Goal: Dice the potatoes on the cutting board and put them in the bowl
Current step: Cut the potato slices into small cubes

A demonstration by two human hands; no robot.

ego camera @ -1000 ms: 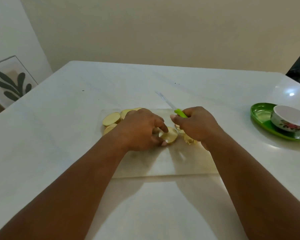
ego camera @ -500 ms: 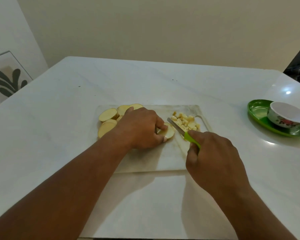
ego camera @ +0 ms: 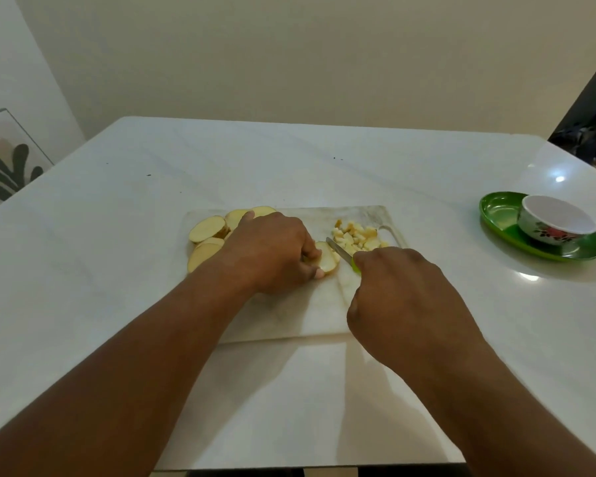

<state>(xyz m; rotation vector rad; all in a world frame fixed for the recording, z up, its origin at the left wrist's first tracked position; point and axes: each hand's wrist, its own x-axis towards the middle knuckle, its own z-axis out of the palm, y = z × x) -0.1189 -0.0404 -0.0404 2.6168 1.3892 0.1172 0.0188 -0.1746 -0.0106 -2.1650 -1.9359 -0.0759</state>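
A pale cutting board lies on the white table. My left hand pinches a potato slice flat on the board. My right hand grips a knife with a green handle; its blade lies against the right edge of that slice. Several uncut potato slices sit at the board's left, partly behind my left hand. A pile of diced potato lies at the board's far right. The white bowl with a flower print stands to the right, apart from the board.
The bowl sits on a green plate near the table's right side. A framed leaf picture leans by the wall at left. The table's near edge runs just below my forearms.
My right hand has drawn back toward me, turning the knife from pointing away to lying beside the held slice. The diced pile, hidden before, now shows. My left hand keeps its hold.
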